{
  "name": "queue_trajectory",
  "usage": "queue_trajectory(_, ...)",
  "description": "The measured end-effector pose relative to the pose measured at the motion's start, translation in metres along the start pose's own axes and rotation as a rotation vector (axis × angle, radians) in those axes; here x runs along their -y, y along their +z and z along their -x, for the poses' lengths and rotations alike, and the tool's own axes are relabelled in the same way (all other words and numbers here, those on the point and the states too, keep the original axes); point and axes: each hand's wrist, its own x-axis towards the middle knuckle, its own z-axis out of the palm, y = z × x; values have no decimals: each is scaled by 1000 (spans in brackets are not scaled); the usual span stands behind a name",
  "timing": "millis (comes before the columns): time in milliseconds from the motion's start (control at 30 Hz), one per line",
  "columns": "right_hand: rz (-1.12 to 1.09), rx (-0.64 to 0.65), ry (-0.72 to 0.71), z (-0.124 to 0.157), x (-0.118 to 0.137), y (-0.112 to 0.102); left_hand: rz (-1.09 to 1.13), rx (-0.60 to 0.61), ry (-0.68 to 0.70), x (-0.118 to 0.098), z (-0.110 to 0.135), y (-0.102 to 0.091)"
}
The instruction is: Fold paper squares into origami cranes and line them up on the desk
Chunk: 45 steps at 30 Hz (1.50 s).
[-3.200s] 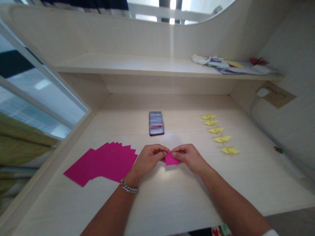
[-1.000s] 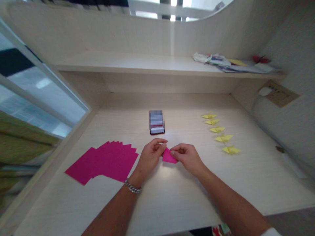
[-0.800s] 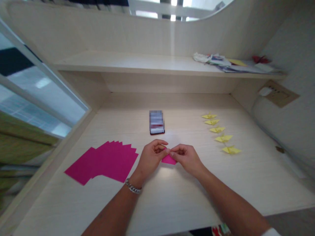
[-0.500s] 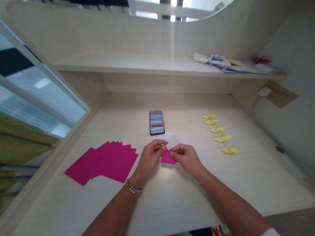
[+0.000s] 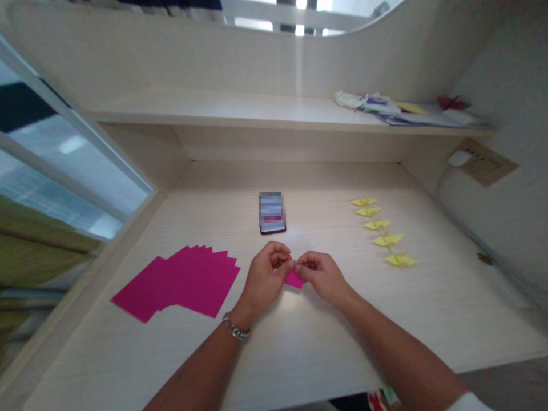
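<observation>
A small folded piece of magenta paper (image 5: 294, 279) sits low over the desk (image 5: 299, 337), pinched between both hands. My left hand (image 5: 265, 275) grips its left side with thumb and fingertips pressed together; a silver bracelet is on that wrist. My right hand (image 5: 320, 274) pinches the right side, fingers curled. Most of the paper is hidden behind the fingers. A fanned stack of magenta paper sheets (image 5: 180, 281) lies flat to the left of my left hand.
A phone (image 5: 272, 213) lies beyond my hands. A row of several yellow folded paper figures (image 5: 382, 232) runs along the right. A shelf (image 5: 240, 111) above holds loose papers (image 5: 398, 109). A wall socket with cable (image 5: 475, 162) is at right.
My hands have drawn closer together over the magenta piece, so less of it shows than 3.2 s ago. It has shifted slightly in the pinch between frames.
</observation>
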Motion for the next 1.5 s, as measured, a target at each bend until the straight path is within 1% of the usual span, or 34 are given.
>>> queue_trajectory(100,-35,-3,-2,-1,-1,1,15,-22,1,-1,-1,0)
queue_trajectory(233,-111,73,51,-3,-2,0,18,-55,-10,-3,-2,-2)
queue_trajectory(300,-95,72,47,-3,-2,-1,25,-61,-22,-4,-3,-2)
queue_trajectory(367,-59,36,25,-2,-1,-1,28,-46,-40,-5,-3,-3)
queue_trajectory(433,-30,1,9,-2,0,-2,30,-2,-68,-4,-4,-4)
queue_trajectory(533,-34,9,5,-1,1,-1,37,24,-85,-2,-4,-6)
queue_trajectory(633,-59,77,40,0,3,-2,56,-43,-60,0,-5,-7)
queue_trajectory(700,-44,97,53,0,4,-3,81,-74,-57,0,-5,-7)
queue_trajectory(800,-48,68,39,-1,5,-3,106,-94,-48,0,-6,-6)
queue_trajectory(900,-86,65,41,-1,5,-2,96,-117,-26,0,-6,-6)
queue_trajectory(1100,-6,36,-5,2,7,-3,94,-123,-45,-3,-8,-10)
queue_trajectory(1233,16,57,-6,2,7,-4,91,-152,-49,-6,-9,-11)
queue_trajectory(1300,-6,67,7,0,6,-4,70,-140,-33,-5,-8,-10)
queue_trajectory(1367,-25,49,10,-1,4,-4,41,-102,-24,-3,-6,-8)
queue_trajectory(1500,24,2,-10,-4,3,-3,0,-50,-19,-1,-2,-1)
